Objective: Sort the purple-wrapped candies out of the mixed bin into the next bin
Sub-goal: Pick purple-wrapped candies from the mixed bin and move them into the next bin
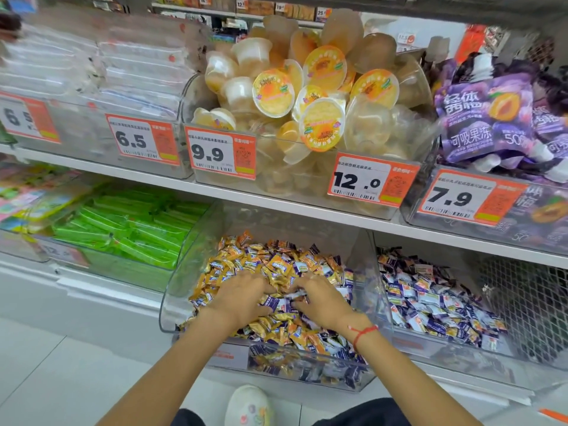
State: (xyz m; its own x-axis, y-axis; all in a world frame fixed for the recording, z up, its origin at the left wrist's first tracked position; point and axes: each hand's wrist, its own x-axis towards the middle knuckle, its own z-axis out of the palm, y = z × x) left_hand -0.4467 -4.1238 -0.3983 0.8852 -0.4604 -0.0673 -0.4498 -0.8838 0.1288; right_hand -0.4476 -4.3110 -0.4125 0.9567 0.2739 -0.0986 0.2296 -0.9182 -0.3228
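**Both hands in mixed bin**

Purple-wrapped candies (pixel 278 302) lie among gold ones in mixed bin (pixel 172 302), lower shelf. Left hand (pixel 238 298), right hand (pixel 321 302) dig in, fingers curled; grasp buried, cannot tell. Next bin (pixel 461 361) at right holds purple-white candies. Tiled floor; shoe cut off.

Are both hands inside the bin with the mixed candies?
Yes, the left hand and the right hand both rest on the candies in the mixed bin.

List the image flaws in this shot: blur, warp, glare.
Head view: left shelf packs smeared by blur; shelf edge slants and bows from the wide-angle lens; mild glare on the clear mixed bin; hands and price tags stay fairly sharp.
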